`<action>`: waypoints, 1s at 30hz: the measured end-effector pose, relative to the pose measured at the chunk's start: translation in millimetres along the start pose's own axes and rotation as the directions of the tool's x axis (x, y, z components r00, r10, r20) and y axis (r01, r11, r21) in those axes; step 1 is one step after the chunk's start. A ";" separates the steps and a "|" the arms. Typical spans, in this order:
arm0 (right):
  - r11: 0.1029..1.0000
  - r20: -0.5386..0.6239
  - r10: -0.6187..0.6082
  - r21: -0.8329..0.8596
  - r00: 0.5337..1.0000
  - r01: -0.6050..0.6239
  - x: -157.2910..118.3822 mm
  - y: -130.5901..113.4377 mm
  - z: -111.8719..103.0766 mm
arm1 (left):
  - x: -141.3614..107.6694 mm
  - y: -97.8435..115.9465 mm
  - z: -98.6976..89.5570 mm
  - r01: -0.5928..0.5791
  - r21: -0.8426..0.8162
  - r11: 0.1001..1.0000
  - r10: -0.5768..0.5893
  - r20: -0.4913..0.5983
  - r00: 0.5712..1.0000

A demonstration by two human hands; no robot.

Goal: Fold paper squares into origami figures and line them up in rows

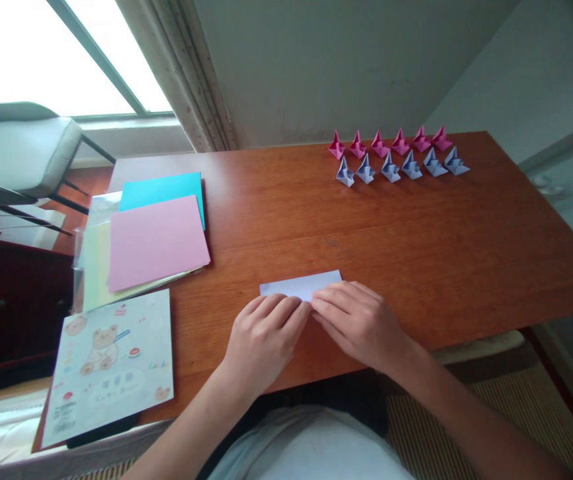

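Both hands were at the near side of the desk (266,220), busy with one pale piece of paper (296,287). The left hand (269,330) had its fingers bent and closed on the paper's near edge. The right hand (359,317) pinched the same edge, just beside it, and the fingertips of the two hands almost met in the middle. The thumbs were mostly hidden, so I could not tell how hard they pressed.

The part of the paper that showed was flat and long, with a straight far edge. It looked like an early fold, so most of the folding on this piece seemed left to do.

At the far side of the desk, twelve pointy shapes looked all done: six pink paper shapes (380,146) in the back row and six pale blue paper shapes (411,168) in front. On the left lay a pink sheet (159,243) and a bright blue sheet (161,191), both flat and not folded.
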State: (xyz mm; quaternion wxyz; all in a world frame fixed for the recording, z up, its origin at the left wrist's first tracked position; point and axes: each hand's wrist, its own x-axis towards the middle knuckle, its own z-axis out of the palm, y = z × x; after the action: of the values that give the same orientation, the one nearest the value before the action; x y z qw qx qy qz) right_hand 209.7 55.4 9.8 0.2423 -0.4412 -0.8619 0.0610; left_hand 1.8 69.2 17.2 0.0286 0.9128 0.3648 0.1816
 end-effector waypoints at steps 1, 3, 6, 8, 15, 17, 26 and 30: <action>1.000 -0.005 0.007 0.003 1.000 -0.007 0.8 -2.1 -1.1 | 2.1 0.9 -0.9 -0.002 -0.008 1.000 0.002 -0.005 1.000; 1.000 -0.017 0.024 0.019 1.000 -0.024 1.4 -4.6 -5.2 | 5.3 2.2 -3.7 -0.007 -0.033 0.999 0.006 -0.020 1.000; 0.995 -0.006 0.030 0.098 1.000 -0.029 0.3 -2.9 -18.0 | 7.2 1.8 -13.5 -0.006 -0.108 0.994 0.002 -0.040 0.999; 0.982 -0.016 0.051 0.185 0.999 -0.047 -0.7 0.6 -30.0 | 7.2 0.4 -23.7 0.028 -0.171 0.985 -0.039 -0.056 0.998; 0.849 0.006 0.350 0.421 0.937 -0.319 0.9 11.1 -58.3 | 6.5 -11.8 -48.4 0.253 -0.479 0.841 -0.260 0.054 0.964; 0.777 0.043 0.443 0.479 0.895 -0.407 0.2 14.5 -56.0 | 5.6 -17.7 -47.5 0.338 -0.539 0.771 -0.333 0.110 0.936; 0.033 0.290 0.750 0.882 0.594 -0.471 -10.2 16.4 -15.7 | -7.6 -24.9 -21.4 0.547 -0.736 0.398 -0.525 0.306 0.794; -0.090 0.358 0.721 0.898 0.594 -0.431 -14.6 9.9 -8.7 | -8.4 -21.4 -13.2 0.554 -0.791 0.260 -0.615 0.306 0.726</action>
State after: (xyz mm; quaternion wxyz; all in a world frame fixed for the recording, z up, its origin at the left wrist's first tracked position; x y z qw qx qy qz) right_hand 228.2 49.0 9.0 0.5023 -0.5295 -0.3147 0.6069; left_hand -22.4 78.2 22.9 0.5196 0.5700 0.5388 0.3387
